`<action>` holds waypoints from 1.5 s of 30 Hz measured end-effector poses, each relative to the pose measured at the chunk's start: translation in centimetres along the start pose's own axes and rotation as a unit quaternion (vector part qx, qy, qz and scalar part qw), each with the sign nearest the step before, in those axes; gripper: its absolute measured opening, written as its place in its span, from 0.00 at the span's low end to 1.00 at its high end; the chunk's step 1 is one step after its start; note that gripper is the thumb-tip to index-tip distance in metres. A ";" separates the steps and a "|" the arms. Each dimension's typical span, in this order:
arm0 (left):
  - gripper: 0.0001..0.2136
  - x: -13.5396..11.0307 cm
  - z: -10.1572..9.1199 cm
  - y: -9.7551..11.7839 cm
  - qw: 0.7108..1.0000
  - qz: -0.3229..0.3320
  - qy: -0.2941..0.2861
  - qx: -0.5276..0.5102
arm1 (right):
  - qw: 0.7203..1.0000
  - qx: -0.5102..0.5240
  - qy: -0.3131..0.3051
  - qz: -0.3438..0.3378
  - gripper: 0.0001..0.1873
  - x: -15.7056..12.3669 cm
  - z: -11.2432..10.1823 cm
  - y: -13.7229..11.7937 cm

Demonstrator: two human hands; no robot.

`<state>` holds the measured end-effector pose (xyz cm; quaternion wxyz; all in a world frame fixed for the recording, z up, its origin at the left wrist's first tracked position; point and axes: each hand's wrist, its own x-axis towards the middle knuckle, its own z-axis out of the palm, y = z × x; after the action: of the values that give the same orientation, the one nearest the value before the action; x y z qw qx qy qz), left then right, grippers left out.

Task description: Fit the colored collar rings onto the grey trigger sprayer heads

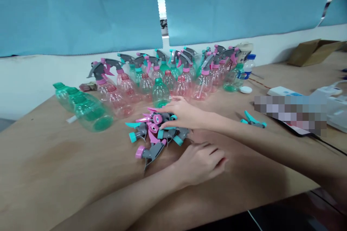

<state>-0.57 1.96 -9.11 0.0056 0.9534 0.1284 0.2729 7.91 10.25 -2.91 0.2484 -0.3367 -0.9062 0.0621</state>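
My right hand [183,112] reaches over a pile of spray-bottle trigger heads, thumb and fingers apart, touching the heads beneath it. The pile mixes grey heads with pink or teal parts. A pink-collared trigger head [153,152] lies nearest me, and a teal-collared trigger head [139,132] is at the left side. Just right of the pile, my left hand [203,163] rests low over the table with curled fingers; their inside is hidden. Directly behind my right hand stands a green bottle [161,94] without a head.
Pink and green bottles, many topped with trigger heads, crowd the back, including a pink spray bottle [203,83]. Several green bottles [93,113] lie at left. A loose teal trigger head [254,120], a white cap [245,90], a blurred-out device [292,115] and a cardboard box [311,53] are at right.
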 end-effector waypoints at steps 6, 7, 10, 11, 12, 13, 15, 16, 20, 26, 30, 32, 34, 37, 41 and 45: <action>0.08 0.0 0.2 0.0 0.999 -0.031 -0.035 0.014 | 0.999 -0.037 -0.013 0.015 0.13 -4.2 -2.4 1.3; 0.09 0.0 0.2 0.0 0.999 -0.033 -0.040 0.015 | 0.999 -0.042 -0.025 0.024 0.13 -5.2 -3.1 2.0; 0.10 0.1 0.1 0.0 0.998 -0.040 -0.048 0.014 | 0.993 -0.054 -0.061 0.089 0.13 -8.6 -5.2 4.1; 0.10 0.1 0.0 -0.1 0.998 -0.042 -0.050 0.009 | 0.990 -0.059 -0.064 0.110 0.14 -9.8 -6.0 4.7; 0.10 0.1 0.0 -0.1 0.998 -0.043 -0.053 0.003 | 0.988 -0.063 -0.065 0.126 0.16 -11.0 -6.7 5.2; 0.09 0.1 -0.1 -0.1 0.997 -0.046 -0.056 -0.003 | 0.984 -0.067 -0.068 0.148 0.17 -12.3 -7.4 5.6; 0.08 0.2 -0.1 -0.2 0.997 -0.052 -0.063 -0.016 | 0.977 -0.068 -0.085 0.183 0.20 -14.5 -8.7 6.2; 0.08 0.2 -0.1 -0.2 0.996 -0.055 -0.066 -0.020 | 0.973 -0.068 -0.095 0.201 0.21 -15.5 -9.2 6.4; 0.08 0.5 0.1 -0.5 0.995 -0.072 -0.071 -0.019 | 0.957 -0.095 -0.108 0.252 0.23 -18.2 -9.6 7.1; 0.09 1.6 0.7 -1.0 0.991 -0.124 -0.049 -0.007 | 0.937 -0.185 -0.057 0.291 0.24 -19.2 -6.9 7.4; 0.07 2.6 1.3 -1.0 0.989 -0.141 -0.048 -0.012 | 0.933 -0.187 -0.053 0.304 0.23 -19.3 -5.8 6.9; 0.05 3.0 1.5 -0.9 0.987 -0.151 -0.048 -0.029 | 0.942 -0.165 -0.033 0.292 0.19 -19.3 -5.6 6.8; 0.03 3.4 1.8 -0.9 0.982 -0.175 -0.040 -0.063 | 0.953 -0.135 0.003 0.270 0.16 -19.3 -5.5 6.6; 0.04 3.9 2.0 -0.9 0.965 -0.228 0.000 -0.128 | 0.969 -0.086 0.052 0.224 0.16 -18.7 -5.4 6.3; 0.09 4.2 1.9 -0.9 0.945 -0.261 0.040 -0.195 | 0.980 -0.013 0.078 0.182 0.14 -17.1 -4.9 5.5; 0.12 4.1 1.7 -1.1 0.941 -0.264 0.063 -0.204 | 0.980 0.034 0.118 0.156 0.13 -15.6 -3.8 5.2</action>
<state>3.45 4.17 -8.53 0.2634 0.8448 0.3171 0.3410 22.98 4.03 -7.46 0.3521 -0.4704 -0.8041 0.0906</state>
